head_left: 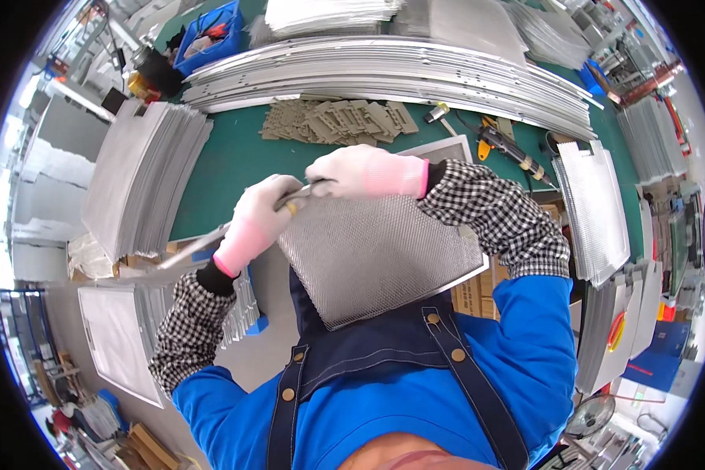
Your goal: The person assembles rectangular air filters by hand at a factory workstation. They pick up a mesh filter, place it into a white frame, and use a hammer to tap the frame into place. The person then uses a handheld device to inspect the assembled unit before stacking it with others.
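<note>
A grey metal mesh panel (384, 251) leans toward my apron, its lower corner against the bib. Part of a pale metal frame (466, 149) shows beyond its far right side. My left hand (258, 211), in a white glove with a pink cuff, is closed around a thin metal frame strip (192, 249) that runs out to the left. At the panel's far left corner my right hand (360, 171), gloved the same way, pinches the strip close to the left fingertips. The fingers hide how strip and mesh meet.
Small tan flat pieces (337, 120) lie heaped on the green table (231, 149). Long metal profiles (392, 70) are stacked behind them. A power screwdriver (513, 149) lies at right. Panel stacks stand left (145, 176) and right (595, 207); a blue bin (210, 39) sits far left.
</note>
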Demonstrator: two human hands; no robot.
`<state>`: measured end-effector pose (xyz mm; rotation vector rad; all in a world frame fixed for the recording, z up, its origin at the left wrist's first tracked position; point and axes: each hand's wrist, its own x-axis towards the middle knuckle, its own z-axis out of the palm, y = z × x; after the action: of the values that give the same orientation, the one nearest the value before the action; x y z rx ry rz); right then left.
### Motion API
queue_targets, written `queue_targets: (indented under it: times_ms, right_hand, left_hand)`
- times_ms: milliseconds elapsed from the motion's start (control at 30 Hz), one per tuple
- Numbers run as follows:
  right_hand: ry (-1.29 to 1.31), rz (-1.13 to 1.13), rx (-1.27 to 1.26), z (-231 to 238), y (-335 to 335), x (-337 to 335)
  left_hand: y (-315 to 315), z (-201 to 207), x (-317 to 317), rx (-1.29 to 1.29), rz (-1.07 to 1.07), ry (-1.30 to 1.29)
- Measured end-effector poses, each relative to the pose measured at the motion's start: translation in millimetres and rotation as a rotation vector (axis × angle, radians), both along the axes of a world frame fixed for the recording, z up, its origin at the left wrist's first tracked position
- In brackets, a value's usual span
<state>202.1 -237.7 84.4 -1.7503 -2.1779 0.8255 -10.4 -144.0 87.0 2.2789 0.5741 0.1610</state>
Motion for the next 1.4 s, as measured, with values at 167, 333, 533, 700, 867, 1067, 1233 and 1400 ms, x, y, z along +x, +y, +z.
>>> queue_targets:
  times_ms: [167, 333, 533, 700, 867, 1067, 1233, 1400]
  right_hand:
    - [-0.115, 0.059, -0.097, 29.0, -0.4, -17.6]
    - [-0.118, 0.033, -0.063, 16.8, -12.5, 6.4]
    - [0.003, -0.056, -0.038, 1.9, -5.9, 2.9]
    - [0.113, 0.028, 0.010, -3.3, 7.0, 2.8]
    - [-0.252, 0.115, 0.204, 10.5, -5.9, -18.3]
    - [0.209, -0.205, 0.034, 35.1, -141.7, 9.1]
    - [0.864, -0.821, -0.228, -94.7, -222.0, -46.0]
    - [0.898, -1.102, 0.568, -55.4, -132.0, -49.5]
  left_hand:
    - [12.5, 24.9, -14.5, -0.446, 0.009, 0.040]
    - [16.3, 46.3, -21.5, -0.050, -0.107, 0.138]
    - [18.5, 0.7, -29.9, 0.259, -0.080, -0.081]
    - [10.6, -8.1, -37.8, 0.608, -0.106, -0.209]
    - [4.0, 12.5, -35.2, 0.089, -0.140, 0.039]
    - [7.3, -55.1, -85.2, -0.137, 0.372, -0.070]
    - [-1.2, -81.3, -104.2, -0.229, 0.625, -0.202]
    - [-12.2, -56.3, -61.2, -0.219, 0.855, -0.598]
